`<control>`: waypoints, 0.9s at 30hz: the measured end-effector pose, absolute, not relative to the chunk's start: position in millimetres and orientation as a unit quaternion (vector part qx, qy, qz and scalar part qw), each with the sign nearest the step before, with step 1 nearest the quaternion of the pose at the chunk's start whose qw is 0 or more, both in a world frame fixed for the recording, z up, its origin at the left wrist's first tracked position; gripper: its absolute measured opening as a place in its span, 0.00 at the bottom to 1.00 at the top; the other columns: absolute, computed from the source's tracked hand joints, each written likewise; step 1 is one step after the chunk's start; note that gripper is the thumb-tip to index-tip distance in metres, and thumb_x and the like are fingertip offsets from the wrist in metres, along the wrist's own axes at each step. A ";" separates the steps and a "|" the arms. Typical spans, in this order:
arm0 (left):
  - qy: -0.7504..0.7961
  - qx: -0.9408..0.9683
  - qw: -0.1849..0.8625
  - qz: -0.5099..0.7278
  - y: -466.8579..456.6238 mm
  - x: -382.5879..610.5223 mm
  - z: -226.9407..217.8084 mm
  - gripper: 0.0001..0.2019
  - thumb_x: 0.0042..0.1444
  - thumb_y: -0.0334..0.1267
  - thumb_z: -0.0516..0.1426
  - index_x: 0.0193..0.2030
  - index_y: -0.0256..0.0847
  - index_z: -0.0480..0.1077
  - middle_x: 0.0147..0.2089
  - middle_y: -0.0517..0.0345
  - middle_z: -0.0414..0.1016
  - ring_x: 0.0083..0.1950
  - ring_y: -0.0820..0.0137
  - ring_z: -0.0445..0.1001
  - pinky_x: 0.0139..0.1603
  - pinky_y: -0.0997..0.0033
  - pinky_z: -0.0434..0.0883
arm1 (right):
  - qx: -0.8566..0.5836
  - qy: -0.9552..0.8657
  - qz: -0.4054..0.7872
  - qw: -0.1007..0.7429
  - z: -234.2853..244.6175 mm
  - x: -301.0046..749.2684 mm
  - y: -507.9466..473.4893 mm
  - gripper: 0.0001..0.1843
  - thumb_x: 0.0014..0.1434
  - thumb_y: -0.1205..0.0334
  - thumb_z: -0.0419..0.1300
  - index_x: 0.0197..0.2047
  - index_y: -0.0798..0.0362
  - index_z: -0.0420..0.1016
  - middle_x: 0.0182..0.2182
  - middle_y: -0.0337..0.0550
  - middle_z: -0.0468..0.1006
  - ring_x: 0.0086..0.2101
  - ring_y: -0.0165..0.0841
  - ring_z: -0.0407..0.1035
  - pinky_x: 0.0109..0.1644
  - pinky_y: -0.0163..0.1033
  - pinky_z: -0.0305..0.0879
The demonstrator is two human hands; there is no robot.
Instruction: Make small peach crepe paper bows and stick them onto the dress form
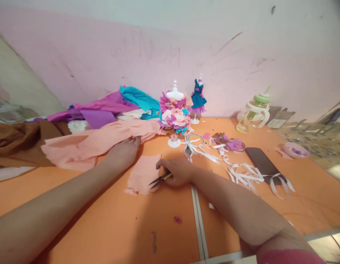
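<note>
My left hand [125, 151] reaches to the near edge of a long, crumpled peach crepe sheet [82, 141], its fingers curled against it and partly lost in its folds. In my right hand [178, 171] is a small pair of scissors [160, 179] with dark blades and a bit of yellow at the handle. The blades point left, slightly parted, over a cut peach piece [142, 174] lying flat on the orange table [104, 216]. Just beyond both hands stands a white mini dress form [174, 96], covered in pink, purple, peach and blue bows.
Behind it stands a smaller form in a teal dress [199, 97]. Purple and blue sheets [101, 110] and brown cloth [18, 143] pile at left. White ribbon [245, 174], a dark phone [265, 165], a pink bowl [295, 150] and a green-lidded bottle [254, 113] are at right.
</note>
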State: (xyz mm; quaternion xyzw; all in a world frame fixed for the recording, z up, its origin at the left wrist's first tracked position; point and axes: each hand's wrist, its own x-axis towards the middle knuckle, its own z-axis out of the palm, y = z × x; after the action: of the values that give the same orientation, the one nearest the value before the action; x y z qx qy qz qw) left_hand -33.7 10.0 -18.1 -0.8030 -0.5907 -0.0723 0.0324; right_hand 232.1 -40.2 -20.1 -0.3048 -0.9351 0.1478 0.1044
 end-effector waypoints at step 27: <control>-0.477 -0.869 -0.127 -0.037 -68.4 -14.7 -23.8 0.51 0.46 0.71 0.52 0.72 0.49 0.44 0.74 0.48 0.38 0.74 0.51 0.37 0.69 0.40 0.33 | -0.580 -0.804 -0.081 0.102 -15.8 226.1 -45.9 0.16 0.58 0.53 0.55 0.46 0.52 0.73 0.42 0.52 0.74 0.46 0.45 0.65 0.51 0.51 0.57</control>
State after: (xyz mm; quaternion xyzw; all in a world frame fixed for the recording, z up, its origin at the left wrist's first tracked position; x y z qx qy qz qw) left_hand -14.7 -68.4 -23.8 -0.8687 -0.4773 -0.0374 -0.1269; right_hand 226.1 -45.9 -15.8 -0.5799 -0.8043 -0.0806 0.1018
